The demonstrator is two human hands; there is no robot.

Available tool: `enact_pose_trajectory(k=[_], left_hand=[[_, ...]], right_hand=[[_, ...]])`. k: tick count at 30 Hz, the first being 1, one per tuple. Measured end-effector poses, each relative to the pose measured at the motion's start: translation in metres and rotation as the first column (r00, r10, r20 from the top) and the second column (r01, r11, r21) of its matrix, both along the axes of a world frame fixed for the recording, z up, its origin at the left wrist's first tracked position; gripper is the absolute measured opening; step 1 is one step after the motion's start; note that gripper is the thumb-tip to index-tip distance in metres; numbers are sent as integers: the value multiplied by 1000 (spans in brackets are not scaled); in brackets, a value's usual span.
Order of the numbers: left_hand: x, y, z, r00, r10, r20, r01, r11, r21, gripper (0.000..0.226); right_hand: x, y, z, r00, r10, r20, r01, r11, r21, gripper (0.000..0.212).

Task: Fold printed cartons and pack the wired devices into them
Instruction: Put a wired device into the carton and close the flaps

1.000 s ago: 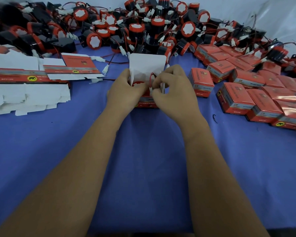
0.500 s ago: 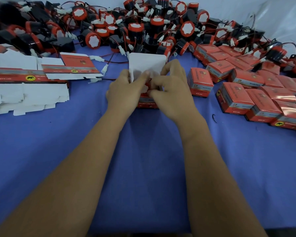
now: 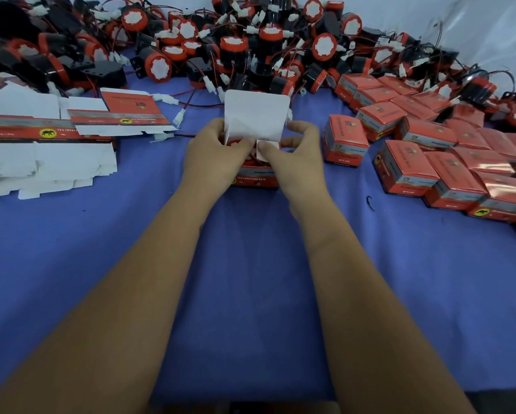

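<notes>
An open carton (image 3: 256,174) stands mid-table on the blue cloth (image 3: 250,279), its white lid flap (image 3: 256,115) upright. A red device (image 3: 236,142) sits inside, mostly hidden. The left hand (image 3: 212,156) grips the carton's left side; the right hand (image 3: 298,156) pinches a small side flap (image 3: 267,146). Closed cartons (image 3: 430,150) are stacked at right, flat cartons (image 3: 42,144) at left, and loose devices (image 3: 221,49) are heaped behind.

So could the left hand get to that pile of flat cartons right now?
Probably not at once: the left hand holds the open carton. The flat cartons lie uncovered to its left on the cloth, so once free, likely yes.
</notes>
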State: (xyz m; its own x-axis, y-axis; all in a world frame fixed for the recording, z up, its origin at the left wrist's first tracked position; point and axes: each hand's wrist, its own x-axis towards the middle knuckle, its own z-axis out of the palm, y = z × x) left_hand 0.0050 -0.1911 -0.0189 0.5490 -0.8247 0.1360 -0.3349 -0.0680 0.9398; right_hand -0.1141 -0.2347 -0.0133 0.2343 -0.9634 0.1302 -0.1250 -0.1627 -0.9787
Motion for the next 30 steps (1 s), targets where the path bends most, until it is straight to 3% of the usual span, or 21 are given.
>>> enact_pose_trajectory(k=[4, 6, 8, 10, 14, 18, 21, 23, 27, 30], left_hand=[[3, 1, -1, 992, -21, 124, 19, 1000, 16, 21], [9, 3, 6, 993, -104, -48, 105, 994, 20, 19], [21, 5, 11, 937, -175, -301, 184, 983, 2, 41], [32, 7, 11, 898, -224, -379, 226, 973, -41, 50], [25, 13, 3, 956, -266, -120, 259, 963, -71, 17], [24, 9, -3, 979, -190, -70, 175, 968, -182, 25], [21, 11, -4, 989, -145, 28, 148, 962, -229, 29], [20, 12, -4, 987, -162, 7, 161, 968, -195, 29], [38, 16, 2, 887, -343, -310, 312, 939, -147, 37], [40, 20, 0, 915, -385, -125, 376, 923, -88, 23]], right_hand=[[2, -4, -5, 997, 65, -30, -66, 998, -25, 28], [1, -4, -5, 997, 75, -21, -76, 997, -34, 23], [0, -4, -6, 996, 81, -25, -82, 996, -27, 22], [-1, -4, -7, 996, 87, -22, -87, 996, -24, 21], [-1, -2, -7, 995, 92, 50, -88, 994, -71, 29], [-4, -3, -7, 995, 98, 29, -93, 987, -130, 25], [-10, -6, -6, 985, 164, 51, -160, 984, -74, 23], [-17, -10, -4, 978, 186, 97, -189, 982, 17, 30], [-29, -20, -1, 976, 218, 15, -218, 970, 105, 23], [-33, -15, -4, 942, 315, -115, -320, 947, -28, 32]])
